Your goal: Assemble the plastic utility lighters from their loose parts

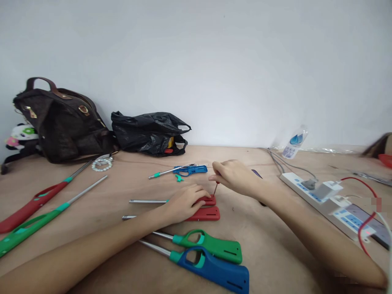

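My right hand (229, 175) is closed around a small screwdriver (215, 189), most of its handle hidden by the fingers. The shaft slants down to the end of a red stick lighter (211, 201). My left hand (188, 201) grips that lighter's handle against the table, covering its middle. Just in front of it lies a second red lighter (211, 213), partly under my left hand. Nearer me rest a green lighter (225, 247) and a blue lighter (225, 272). Beyond my hands are an opened blue lighter (197, 169) and a loose teal piece (179, 178).
At left lie another red lighter (39, 202) and green lighter (39, 222). A dark bag (70, 126), a bracelet (102, 164) and a black plastic bag (147, 132) sit behind. A power strip (306, 193) with chargers, cables and a bottle (295, 142) are at right.
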Available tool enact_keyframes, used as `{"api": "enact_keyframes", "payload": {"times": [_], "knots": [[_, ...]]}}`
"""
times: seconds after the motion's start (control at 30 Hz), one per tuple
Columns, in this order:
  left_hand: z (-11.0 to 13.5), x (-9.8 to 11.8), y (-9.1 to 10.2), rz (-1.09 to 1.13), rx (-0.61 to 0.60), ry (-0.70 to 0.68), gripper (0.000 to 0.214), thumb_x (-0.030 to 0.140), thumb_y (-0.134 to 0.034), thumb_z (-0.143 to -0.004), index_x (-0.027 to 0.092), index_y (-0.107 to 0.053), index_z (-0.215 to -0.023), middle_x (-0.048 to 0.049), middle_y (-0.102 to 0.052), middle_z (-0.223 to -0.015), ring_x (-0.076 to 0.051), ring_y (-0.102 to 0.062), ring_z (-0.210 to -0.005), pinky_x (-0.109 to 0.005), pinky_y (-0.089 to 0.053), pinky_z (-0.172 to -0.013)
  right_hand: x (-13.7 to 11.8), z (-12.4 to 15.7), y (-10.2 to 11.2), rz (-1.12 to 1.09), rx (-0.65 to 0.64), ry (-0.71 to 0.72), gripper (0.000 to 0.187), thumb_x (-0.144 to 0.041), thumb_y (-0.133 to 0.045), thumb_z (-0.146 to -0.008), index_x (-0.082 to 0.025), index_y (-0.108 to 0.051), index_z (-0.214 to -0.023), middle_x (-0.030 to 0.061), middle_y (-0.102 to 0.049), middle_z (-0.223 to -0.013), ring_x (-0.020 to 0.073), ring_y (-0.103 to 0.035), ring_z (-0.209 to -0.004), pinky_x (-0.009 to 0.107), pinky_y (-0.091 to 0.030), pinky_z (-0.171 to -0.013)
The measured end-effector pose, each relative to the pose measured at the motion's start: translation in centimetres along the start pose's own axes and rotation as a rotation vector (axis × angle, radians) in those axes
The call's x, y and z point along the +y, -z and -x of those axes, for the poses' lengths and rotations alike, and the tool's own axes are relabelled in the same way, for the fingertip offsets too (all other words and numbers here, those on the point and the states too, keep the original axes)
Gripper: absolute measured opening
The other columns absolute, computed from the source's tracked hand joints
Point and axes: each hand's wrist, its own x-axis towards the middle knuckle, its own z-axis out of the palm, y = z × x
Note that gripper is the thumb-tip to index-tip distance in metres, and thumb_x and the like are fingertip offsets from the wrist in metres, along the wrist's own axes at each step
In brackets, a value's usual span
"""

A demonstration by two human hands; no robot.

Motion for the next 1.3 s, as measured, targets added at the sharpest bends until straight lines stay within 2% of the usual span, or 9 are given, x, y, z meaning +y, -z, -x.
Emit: {"api": "enact_keyframes", "payload": {"times": [0.1,0.17,0.33,0.5,0.7,0.87,0.97,1.07,1.3], "knots": [[0.0,0.0,0.0,-0.002,0.010,-0.007,0.022,0.013,-0.049,-0.092,0.021,-0.063,-0.107,-0.0052,-0.064,-0.109,-0.022,-0.059,-0.104,-0.034,-0.046,-0.091,0.0,0.3,0.1,-0.217,-0.036,0.109,0.002,-0.018,-0.046,-0.092,-0.020,-0.046,-0.093,0.0047,-0.062,-0.086,0.0166,-0.055,-0.071,0.026,-0.037,-0.062],[0.0,0.0,-0.1,0.000,0.015,-0.016,0.021,0.013,-0.049,-0.091,0.021,-0.063,-0.106,-0.0049,-0.064,-0.110,-0.022,-0.059,-0.104,-0.034,-0.046,-0.092,0.1,0.3,-0.2,-0.311,-0.023,0.161,0.008,-0.013,-0.043,-0.092,-0.021,-0.045,-0.090,0.0028,-0.059,-0.087,0.0147,-0.053,-0.071,0.025,-0.038,-0.062],[0.0,0.0,0.0,0.009,0.014,-0.004,0.022,0.012,-0.049,-0.090,0.021,-0.062,-0.105,-0.0046,-0.063,-0.114,-0.023,-0.057,-0.109,-0.037,-0.045,-0.095,0.0,-0.3,-2.0,-0.177,0.128,0.115,0.013,-0.027,-0.050,-0.094,-0.020,-0.047,-0.083,0.0047,-0.059,-0.082,0.0166,-0.052,-0.067,0.027,-0.038,-0.061],[-0.1,0.0,0.0,0.019,0.019,-0.018,0.021,0.014,-0.049,-0.091,0.021,-0.062,-0.105,-0.0047,-0.064,-0.109,-0.022,-0.059,-0.105,-0.035,-0.046,-0.093,-0.1,-0.1,-1.5,-0.271,0.078,0.206,0.017,-0.014,-0.039,-0.094,-0.018,-0.052,-0.104,0.0104,-0.063,-0.103,0.0199,-0.059,-0.089,0.031,-0.045,-0.076],[-0.1,0.0,0.0,0.021,0.017,-0.020,0.022,0.011,-0.050,-0.089,0.021,-0.062,-0.104,-0.0046,-0.064,-0.112,-0.022,-0.058,-0.107,-0.035,-0.045,-0.094,0.5,-0.3,-2.1,-0.215,0.152,0.136,0.014,-0.028,-0.048,-0.095,-0.017,-0.058,-0.094,0.0082,-0.066,-0.085,0.0193,-0.060,-0.070,0.031,-0.046,-0.065],[0.0,-0.1,-0.1,0.014,0.025,-0.021,0.022,0.014,-0.048,-0.091,0.021,-0.063,-0.105,-0.0049,-0.065,-0.108,-0.021,-0.060,-0.102,-0.034,-0.046,-0.092,0.4,-0.3,-1.6,-0.359,0.110,0.237,0.024,-0.015,-0.035,-0.096,-0.017,-0.057,-0.107,0.0114,-0.064,-0.107,0.0190,-0.062,-0.090,0.033,-0.049,-0.079],[-0.1,-0.1,-0.1,0.017,0.029,-0.026,0.021,0.014,-0.048,-0.090,0.021,-0.062,-0.104,-0.0043,-0.065,-0.109,-0.021,-0.059,-0.103,-0.034,-0.046,-0.092,0.5,-0.2,-1.7,-0.446,0.101,0.224,0.018,-0.017,-0.042,-0.096,-0.019,-0.058,-0.105,0.0071,-0.066,-0.097,0.0162,-0.063,-0.080,0.029,-0.049,-0.072],[-0.1,-0.1,-0.1,0.015,0.026,-0.022,0.020,0.014,-0.048,-0.090,0.021,-0.063,-0.103,-0.0048,-0.065,-0.110,-0.022,-0.058,-0.104,-0.035,-0.046,-0.092,0.5,-0.3,-2.0,-0.304,0.175,0.181,0.013,-0.028,-0.051,-0.094,-0.018,-0.060,-0.094,0.0081,-0.066,-0.088,0.0192,-0.062,-0.075,0.031,-0.048,-0.069],[0.0,0.2,0.2,0.006,0.026,-0.024,0.022,0.015,-0.048,-0.091,0.021,-0.063,-0.104,-0.0046,-0.065,-0.111,-0.021,-0.059,-0.105,-0.035,-0.046,-0.094,0.4,-0.2,-1.6,-0.492,0.076,0.234,0.022,-0.017,-0.040,-0.096,-0.019,-0.058,-0.108,0.0064,-0.067,-0.093,0.0162,-0.063,-0.079,0.028,-0.049,-0.072]]}}
